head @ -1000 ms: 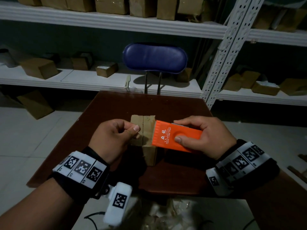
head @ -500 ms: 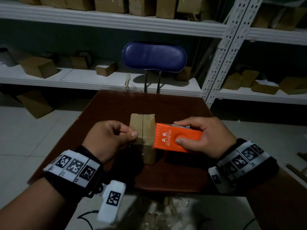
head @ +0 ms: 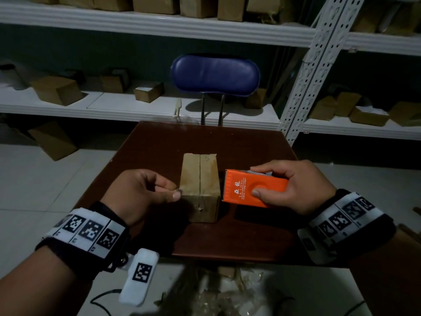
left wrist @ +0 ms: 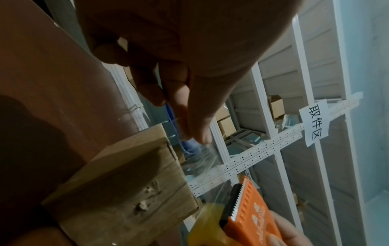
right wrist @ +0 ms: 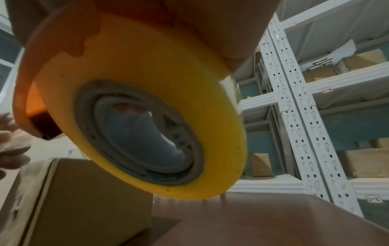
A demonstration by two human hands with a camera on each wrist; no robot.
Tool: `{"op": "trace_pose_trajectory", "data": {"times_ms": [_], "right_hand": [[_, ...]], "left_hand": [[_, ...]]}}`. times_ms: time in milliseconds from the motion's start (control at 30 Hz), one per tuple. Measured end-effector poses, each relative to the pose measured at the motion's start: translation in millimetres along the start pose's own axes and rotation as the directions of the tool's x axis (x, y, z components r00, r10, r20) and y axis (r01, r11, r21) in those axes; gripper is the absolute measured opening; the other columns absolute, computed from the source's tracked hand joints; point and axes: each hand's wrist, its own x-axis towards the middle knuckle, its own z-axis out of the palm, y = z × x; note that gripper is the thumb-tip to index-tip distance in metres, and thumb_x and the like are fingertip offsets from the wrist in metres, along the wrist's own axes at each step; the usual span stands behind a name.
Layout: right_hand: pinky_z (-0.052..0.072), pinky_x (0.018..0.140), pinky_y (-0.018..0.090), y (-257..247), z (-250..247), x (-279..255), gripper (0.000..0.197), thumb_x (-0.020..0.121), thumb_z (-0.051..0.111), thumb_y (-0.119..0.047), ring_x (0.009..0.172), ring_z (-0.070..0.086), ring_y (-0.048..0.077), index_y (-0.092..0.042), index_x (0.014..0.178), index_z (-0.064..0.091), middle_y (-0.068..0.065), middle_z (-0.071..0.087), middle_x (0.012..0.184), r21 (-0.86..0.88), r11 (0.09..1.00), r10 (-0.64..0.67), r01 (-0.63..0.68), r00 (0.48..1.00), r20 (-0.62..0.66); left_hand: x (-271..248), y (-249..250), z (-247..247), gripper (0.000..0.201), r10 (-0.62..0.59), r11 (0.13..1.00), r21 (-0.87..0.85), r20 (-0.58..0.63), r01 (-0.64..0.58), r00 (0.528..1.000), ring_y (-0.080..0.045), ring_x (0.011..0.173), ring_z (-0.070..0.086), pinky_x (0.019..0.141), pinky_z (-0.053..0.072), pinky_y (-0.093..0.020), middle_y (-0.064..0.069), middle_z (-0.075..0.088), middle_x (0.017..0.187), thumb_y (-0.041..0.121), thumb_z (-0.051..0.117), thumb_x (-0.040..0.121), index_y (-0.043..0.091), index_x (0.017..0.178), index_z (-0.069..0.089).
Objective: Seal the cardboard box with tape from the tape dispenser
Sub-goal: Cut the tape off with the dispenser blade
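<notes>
A single cardboard box [head: 200, 185] stands on the brown table [head: 227, 236] between the two hands, its closed flaps meeting in one seam that runs along the 12-to-6 o'clock line in the head view. The right hand [head: 293, 185] grasps the one orange tape dispenser [head: 255, 189], thumb on top and fingers over the far edge, at the box's 3 o'clock side; its toothed cutter faces 9 o'clock, just beside the box's right edge, and the yellow tape roll [right wrist: 143, 119] hangs beneath. The left hand [head: 145, 192], at the box's 9 o'clock side, has thumb and forefinger pinched together; the left wrist view shows a clear tape [left wrist: 202, 154] strip leading from that pinch toward the cutter, above the box top. The strip thus lies along the 9-to-3 o'clock line, crosswise to the seam. Judged from this, the coming move depends on lowering the strip onto the flaps, and both hands lie about equally near the box. Count: one box, one dispenser, one roll, two hands.
</notes>
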Motion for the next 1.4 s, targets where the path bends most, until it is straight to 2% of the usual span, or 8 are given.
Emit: {"op": "trace_pose_trajectory", "data": {"times_ms": [267, 467, 633, 733, 1000, 1200, 1300, 1400], "right_hand": [[0.046, 0.074, 0.005, 7.0, -4.6, -8.5, 0.053, 0.059, 0.073, -0.067, 0.097, 0.058, -0.022, -0.057, 0.110, 0.060, -0.032, 0.063, 0.103, -0.009, 0.998, 0.062, -0.062, 0.997, 0.054], [0.050, 0.079, 0.008, 11.3, -1.0, -11.0, 0.052, 0.069, 0.083, -0.052, 0.095, 0.062, -0.016, -0.049, 0.117, 0.064, -0.031, 0.063, 0.103, -0.024, 0.995, 0.096, -0.095, 0.993, 0.075], [0.057, 0.091, 0.030, 15.7, 5.3, -9.9, 0.060, 0.064, 0.080, -0.063, 0.098, 0.066, -0.003, -0.048, 0.120, 0.066, -0.026, 0.066, 0.108, -0.045, 0.992, 0.117, -0.115, 0.992, 0.047], [0.058, 0.090, 0.034, 17.3, 9.0, -10.2, 0.068, 0.058, 0.071, -0.076, 0.098, 0.067, -0.001, -0.051, 0.121, 0.065, -0.023, 0.069, 0.110, -0.065, 0.992, 0.109, -0.108, 0.994, 0.019], [0.051, 0.088, 0.020, 13.0, 14.2, -11.3, 0.065, 0.067, 0.071, -0.068, 0.093, 0.062, -0.008, -0.045, 0.127, 0.065, -0.035, 0.060, 0.100, -0.135, 0.988, 0.069, -0.073, 0.997, -0.033], [0.050, 0.087, 0.019, 17.1, 12.2, -12.5, 0.068, 0.070, 0.068, -0.073, 0.097, 0.062, -0.003, -0.043, 0.131, 0.063, -0.025, 0.065, 0.110, -0.169, 0.983, 0.057, -0.071, 0.995, -0.085], [0.043, 0.083, 0.010, 17.2, 10.3, -12.4, 0.062, 0.071, 0.075, -0.063, 0.095, 0.060, -0.007, -0.042, 0.129, 0.065, -0.028, 0.062, 0.106, -0.160, 0.984, 0.062, -0.080, 0.991, -0.115], [0.053, 0.090, 0.023, 18.7, 13.8, -11.6, 0.067, 0.068, 0.068, -0.073, 0.099, 0.065, -0.001, -0.044, 0.129, 0.064, -0.023, 0.068, 0.111, -0.166, 0.983, 0.058, -0.074, 0.994, -0.096]], "left_hand": [[-0.3, -6.3, -10.1, 0.016, -0.055, 0.994, 0.092, -0.014, 0.056, 0.998, -0.010, 0.057, 0.070, 0.059, 0.050, -0.024, -0.005, 0.076, 0.068, 0.017, 0.087, 0.069, 0.012, 0.076, 0.074], [0.6, -9.0, -5.9, 0.022, -0.076, 0.988, 0.130, -0.056, 0.083, 0.995, -0.011, 0.056, 0.070, 0.059, 0.049, -0.025, -0.003, 0.076, 0.067, 0.021, 0.090, 0.064, 0.013, 0.074, 0.073], [2.9, -10.7, -2.5, 0.023, -0.066, 0.985, 0.153, -0.106, 0.082, 0.992, -0.013, 0.058, 0.069, 0.056, 0.049, -0.025, -0.001, 0.074, 0.065, 0.020, 0.091, 0.064, 0.012, 0.074, 0.072], [4.1, -14.4, 0.8, 0.022, -0.055, 0.984, 0.162, -0.102, 0.071, 0.993, -0.005, 0.052, 0.067, 0.053, 0.048, -0.020, 0.002, 0.074, 0.065, 0.016, 0.090, 0.066, 0.009, 0.076, 0.072], [11.3, -27.0, 5.5, 0.020, 0.096, 0.947, 0.320, -0.156, -0.042, 0.983, -0.005, 0.066, 0.067, 0.062, 0.049, -0.023, 0.005, 0.072, 0.064, 0.026, 0.089, 0.067, 0.021, 0.071, 0.071], [15.4, -30.9, -6.8, 0.023, 0.059, 0.918, 0.396, -0.184, 0.019, 0.981, -0.015, 0.070, 0.067, 0.059, 0.047, -0.026, 0.001, 0.071, 0.069, 0.032, 0.086, 0.072, 0.019, 0.071, 0.068], [11.1, -28.6, -10.9, 0.030, 0.175, 0.942, 0.326, -0.268, -0.082, 0.947, -0.014, 0.075, 0.067, 0.064, 0.049, -0.028, 0.005, 0.071, 0.077, 0.036, 0.089, 0.067, 0.021, 0.081, 0.067], [9.3, -17.4, -4.6, 0.055, 0.362, 0.865, 0.436, -0.200, -0.248, 0.910, -0.007, 0.090, 0.063, 0.077, 0.051, -0.031, 0.014, 0.067, 0.100, 0.057, 0.086, 0.058, 0.031, 0.101, 0.065]]}}
